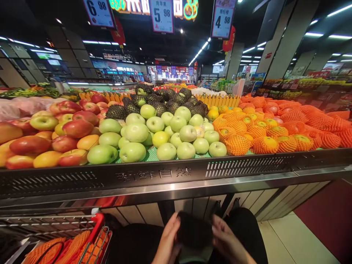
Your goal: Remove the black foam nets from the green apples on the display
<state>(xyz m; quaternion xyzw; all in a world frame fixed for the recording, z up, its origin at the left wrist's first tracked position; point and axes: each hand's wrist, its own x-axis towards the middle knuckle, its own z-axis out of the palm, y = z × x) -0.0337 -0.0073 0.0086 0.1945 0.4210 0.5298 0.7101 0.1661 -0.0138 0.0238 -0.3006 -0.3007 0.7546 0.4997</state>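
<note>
Low in front of my lap, my left hand (168, 237) and my right hand (227, 239) grip opposite sides of a dark, roughly rectangular object (195, 230). Blur hides its details, so I cannot make out its kind; its lower part looks paler. Both hands are below the front rail of the fruit stand and apart from the fruit. Straight ahead, green apples (136, 132) lie heaped on a green mesh liner. Red-yellow apples (78, 129) are on their left, and oranges in orange foam nets (238, 145) on their right.
A black slotted rail (154, 176) with a metal edge runs along the stand's front. At lower left is a wire shopping cart (95, 234) holding orange netting. Dark-netted fruit (159, 109) lies behind the apples, red-netted fruit (308, 113) at right. Price signs (161, 16) hang overhead.
</note>
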